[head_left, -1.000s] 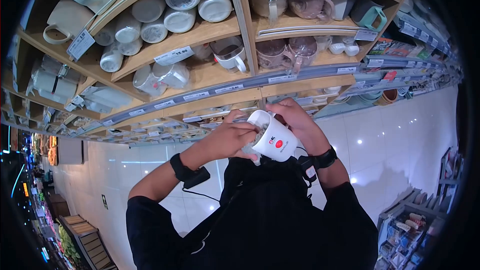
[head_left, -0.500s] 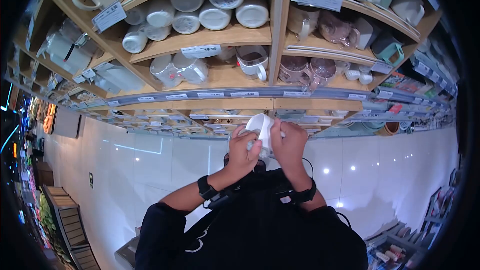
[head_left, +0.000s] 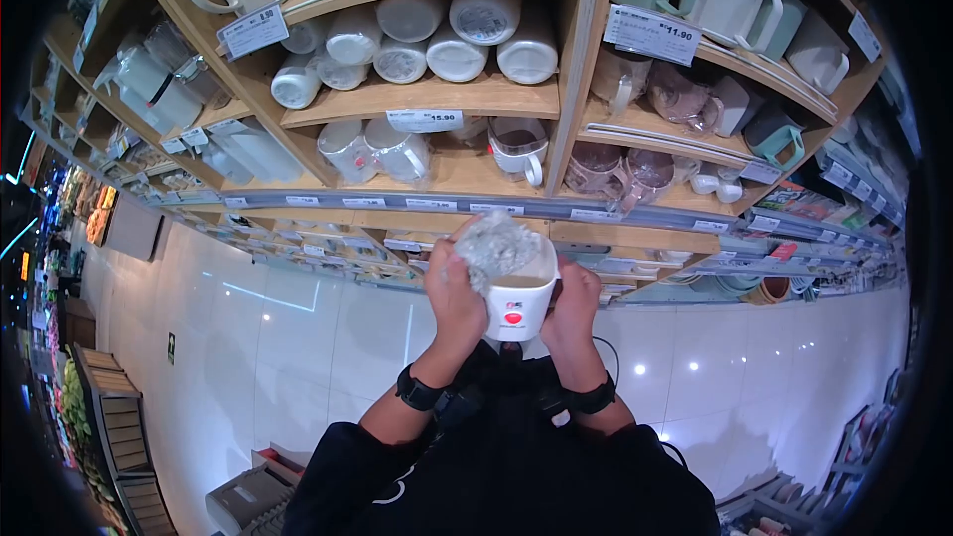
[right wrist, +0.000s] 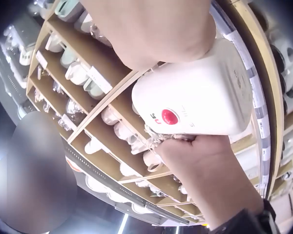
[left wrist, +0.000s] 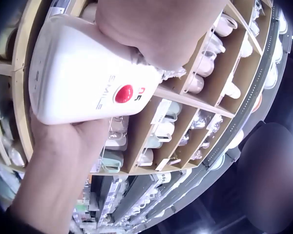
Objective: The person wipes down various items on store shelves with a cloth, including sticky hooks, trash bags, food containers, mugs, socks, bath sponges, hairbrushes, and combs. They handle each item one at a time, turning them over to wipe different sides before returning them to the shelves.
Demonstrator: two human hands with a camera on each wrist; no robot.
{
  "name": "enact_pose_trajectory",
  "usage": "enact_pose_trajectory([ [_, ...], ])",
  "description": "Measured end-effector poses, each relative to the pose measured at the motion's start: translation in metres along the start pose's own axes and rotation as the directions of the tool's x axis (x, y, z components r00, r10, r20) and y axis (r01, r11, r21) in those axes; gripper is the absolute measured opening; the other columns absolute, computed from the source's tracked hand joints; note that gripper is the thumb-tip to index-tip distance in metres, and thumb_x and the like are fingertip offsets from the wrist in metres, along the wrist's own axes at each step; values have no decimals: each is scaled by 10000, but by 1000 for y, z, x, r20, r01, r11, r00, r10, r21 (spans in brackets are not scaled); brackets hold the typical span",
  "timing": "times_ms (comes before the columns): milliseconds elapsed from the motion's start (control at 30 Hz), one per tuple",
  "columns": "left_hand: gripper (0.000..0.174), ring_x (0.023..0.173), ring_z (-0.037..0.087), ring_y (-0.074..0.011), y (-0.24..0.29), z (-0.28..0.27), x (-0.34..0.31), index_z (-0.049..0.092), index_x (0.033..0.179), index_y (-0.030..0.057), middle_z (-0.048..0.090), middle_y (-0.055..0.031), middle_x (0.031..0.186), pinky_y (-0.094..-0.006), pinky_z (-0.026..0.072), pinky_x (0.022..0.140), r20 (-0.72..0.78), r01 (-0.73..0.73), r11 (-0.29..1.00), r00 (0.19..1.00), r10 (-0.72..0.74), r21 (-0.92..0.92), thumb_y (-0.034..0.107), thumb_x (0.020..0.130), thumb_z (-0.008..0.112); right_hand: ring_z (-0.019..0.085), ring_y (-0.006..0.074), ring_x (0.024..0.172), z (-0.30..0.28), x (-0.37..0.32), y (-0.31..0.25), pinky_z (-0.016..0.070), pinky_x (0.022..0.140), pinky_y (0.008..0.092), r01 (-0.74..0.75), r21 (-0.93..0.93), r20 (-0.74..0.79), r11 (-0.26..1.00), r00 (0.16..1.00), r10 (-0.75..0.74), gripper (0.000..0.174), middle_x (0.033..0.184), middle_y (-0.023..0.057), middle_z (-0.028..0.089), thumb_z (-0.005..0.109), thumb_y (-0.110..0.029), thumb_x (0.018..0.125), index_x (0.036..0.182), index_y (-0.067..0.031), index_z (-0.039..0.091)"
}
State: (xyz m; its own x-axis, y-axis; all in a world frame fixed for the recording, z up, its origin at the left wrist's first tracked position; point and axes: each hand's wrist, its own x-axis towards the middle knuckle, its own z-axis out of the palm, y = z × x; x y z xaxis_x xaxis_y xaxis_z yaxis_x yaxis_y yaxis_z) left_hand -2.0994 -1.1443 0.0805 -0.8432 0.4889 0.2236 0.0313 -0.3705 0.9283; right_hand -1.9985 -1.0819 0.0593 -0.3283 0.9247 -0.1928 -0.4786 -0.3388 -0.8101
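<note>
Now the tapered white mug with a red dot (head_left: 520, 312) sits upright between both hands—mouth up. The crumpled translucent wrap (head_left: 496, 246) has risen above the rim; the opening appears only partly obstructed. The left hand (head_left: 455, 306) has its fingers curled around the wrap. The right hand (head_left: 571, 310) clamps the mug's side—handle contact cannot be determined. Ahead: the blue-grey shelf rail (head_left: 546, 210) and a plastic-wrapped white mug (head_left: 517, 139).
</note>
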Motion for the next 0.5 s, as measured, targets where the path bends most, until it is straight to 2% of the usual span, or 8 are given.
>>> enact_pose_trajectory([
  [67, 247, 742, 466, -123, -1, -7, 5, 435, 799, 16, 514, -61, 758, -298, 393, 677, 150, -26, 948, 988, -23, 316, 184, 959, 350, 598, 146, 599, 12, -3, -13, 501, 583, 283, -204, 204, -98, 958, 969, 227, 236, 698, 79, 610, 469, -116, 909, 802, 32, 619],
  [233, 223, 670, 402, -104, -10, -11, 15, 401, 775, 30, 458, -36, 698, -296, 366, 634, 172, -4, 956, 984, -49, 294, 162, 949, 360, 629, 193, 623, 6, -2, 8, 536, 629, 305, -295, 307, -128, 905, 929, 346, 225, 750, 94, 625, 441, -119, 913, 847, 32, 594],
  [300, 235, 703, 509, -116, -24, -21, 25, 493, 830, 30, 549, -55, 760, -308, 434, 679, 86, 351, 930, 929, -360, 105, 190, 954, 375, 611, 160, 598, 2, -12, 19, 521, 597, 296, -264, 181, -80, 947, 956, 282, 241, 718, 71, 614, 450, -104, 912, 762, 25, 588],
  [333, 235, 703, 509, -116, -23, -26, 27, 493, 830, 30, 549, -55, 760, -308, 434, 679, 74, 352, 931, 930, -359, 97, 190, 954, 375, 611, 160, 598, -11, -14, 32, 521, 597, 296, -271, 169, -74, 947, 955, 287, 241, 718, 71, 614, 450, -104, 912, 762, 25, 588],
  [400, 280, 823, 612, -153, -17, -34, 32, 574, 973, 19, 631, -94, 909, -326, 494, 755, 270, 767, 567, 639, -720, -301, 228, 956, 388, 600, 143, 592, -31, -12, 53, 510, 571, 292, -103, -169, 121, 980, 985, 125, 291, 688, 52, 605, 452, -91, 912, 674, 16, 580],
  [433, 334, 942, 631, -196, -25, -44, 29, 562, 1121, 5, 637, -112, 1045, -336, 515, 807, 362, 779, 551, 628, -689, -300, 241, 953, 394, 562, 113, 577, -29, -9, 53, 468, 526, 269, -71, -211, 80, 975, 993, 89, 333, 663, 38, 589, 445, -71, 908, 609, 18, 559],
  [467, 334, 942, 631, -196, -34, -47, 24, 562, 1121, 5, 637, -112, 1045, -336, 515, 807, 359, 772, 555, 635, -684, -310, 241, 953, 394, 562, 113, 577, -13, -8, 42, 468, 526, 269, -68, -217, 90, 974, 992, 89, 333, 663, 38, 589, 445, -71, 908, 609, 18, 559],
  [500, 346, 930, 632, -198, -42, -48, 17, 554, 1131, 5, 636, -107, 1046, -337, 516, 801, 291, 764, 604, 645, -707, -225, 251, 956, 385, 539, 99, 569, 7, -7, 30, 440, 508, 259, -116, -49, -48, 992, 992, 113, 327, 660, 35, 581, 440, -60, 905, 608, 21, 551],
])
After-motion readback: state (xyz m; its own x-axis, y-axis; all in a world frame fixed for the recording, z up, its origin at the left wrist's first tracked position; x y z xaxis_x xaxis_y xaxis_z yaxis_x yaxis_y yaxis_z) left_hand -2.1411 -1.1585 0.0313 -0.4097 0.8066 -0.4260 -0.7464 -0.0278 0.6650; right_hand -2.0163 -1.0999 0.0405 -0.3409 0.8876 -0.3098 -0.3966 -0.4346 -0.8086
